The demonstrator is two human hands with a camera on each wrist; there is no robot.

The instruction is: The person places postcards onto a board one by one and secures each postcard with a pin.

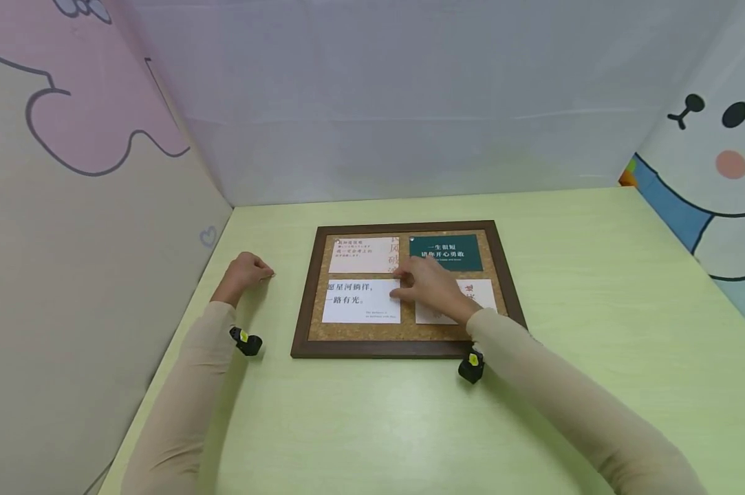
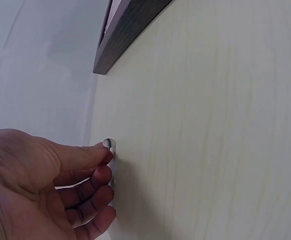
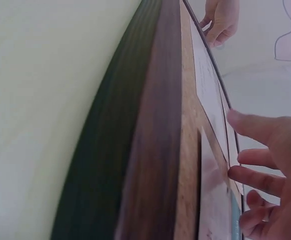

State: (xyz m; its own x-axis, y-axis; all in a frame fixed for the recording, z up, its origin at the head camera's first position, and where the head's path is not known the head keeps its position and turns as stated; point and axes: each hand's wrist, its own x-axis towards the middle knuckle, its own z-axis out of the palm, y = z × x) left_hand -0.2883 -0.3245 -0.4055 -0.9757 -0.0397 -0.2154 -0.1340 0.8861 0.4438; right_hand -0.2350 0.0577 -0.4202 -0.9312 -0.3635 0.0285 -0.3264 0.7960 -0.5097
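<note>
A brown-framed cork board lies on the table and bears several printed cards. My right hand is over its middle. The thumb and fingers are apart, with the thumb at the upper right corner of a white card. A pink card and a dark green card are farther up; my right hand partly covers another white card. Left of the board, my left hand pinches a small silvery thumbtack between thumb and forefinger, just above the table.
The pale green table reaches back to a whitish wall sheet. A side wall runs close along the left. Small black cameras sit on both wrists. A cartoon panel stands at the right.
</note>
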